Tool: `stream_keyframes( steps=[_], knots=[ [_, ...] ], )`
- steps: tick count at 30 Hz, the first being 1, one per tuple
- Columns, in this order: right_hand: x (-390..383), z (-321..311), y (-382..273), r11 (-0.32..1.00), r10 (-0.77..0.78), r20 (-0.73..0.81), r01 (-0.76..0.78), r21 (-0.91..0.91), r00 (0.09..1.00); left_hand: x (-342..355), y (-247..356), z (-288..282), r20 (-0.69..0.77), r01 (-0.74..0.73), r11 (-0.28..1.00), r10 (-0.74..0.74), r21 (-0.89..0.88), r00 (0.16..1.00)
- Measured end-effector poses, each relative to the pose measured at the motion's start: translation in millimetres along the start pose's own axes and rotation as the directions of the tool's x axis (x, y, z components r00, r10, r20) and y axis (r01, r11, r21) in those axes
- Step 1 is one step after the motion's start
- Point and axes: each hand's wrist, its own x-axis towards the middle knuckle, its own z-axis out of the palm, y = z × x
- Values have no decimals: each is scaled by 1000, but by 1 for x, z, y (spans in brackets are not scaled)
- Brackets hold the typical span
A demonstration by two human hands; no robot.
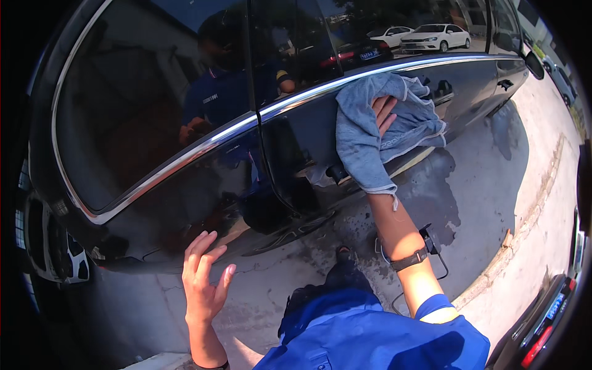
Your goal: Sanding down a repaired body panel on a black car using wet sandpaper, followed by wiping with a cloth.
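A grey-blue cloth (364, 148) with pale stitched edges lies against the side of a black car (296, 142), just below the chrome trim strip (308, 95). My right hand (383, 114) is wrapped in this cloth and presses it to the door. Some of its fingers show between the folds; the rest are covered. Beneath the cloth's lower left edge, part of a dark door handle (337, 174) shows. Lower left, my left hand (205, 277) is held apart from the rear body panel, with bent, spread fingers and nothing in them.
Dark side windows (154, 92) reflect a person and parked cars. Concrete ground (487, 246) with wet patches (425, 191) runs beside the car. A dark stand-like object (431, 240) is behind my right wrist. Another dark car (546, 327) is at lower right.
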Motion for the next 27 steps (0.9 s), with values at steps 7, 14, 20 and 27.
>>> stream_keyframes(
  steps=[7, 14, 20, 27],
  knots=[
    [-87, -60, -174, 514, -477, -108, 376, 771, 872, 93, -15, -33, -269, -220, 957, 266, 188, 926],
    [9, 19, 8, 893, -11, -3, 11, 449, 1000, 23, -90, -94, -293, 10, 977, 54, 214, 955],
    [-4, 32, -16, 944, 43, -63, -20, 330, 997, 107, -49, -61, -122, -231, 958, 253, 171, 960],
    [-33, 5, -24, 661, -357, -4, 256, 705, 934, 280, 56, 53, 95, -672, 739, 667, 43, 739]
  ],
)
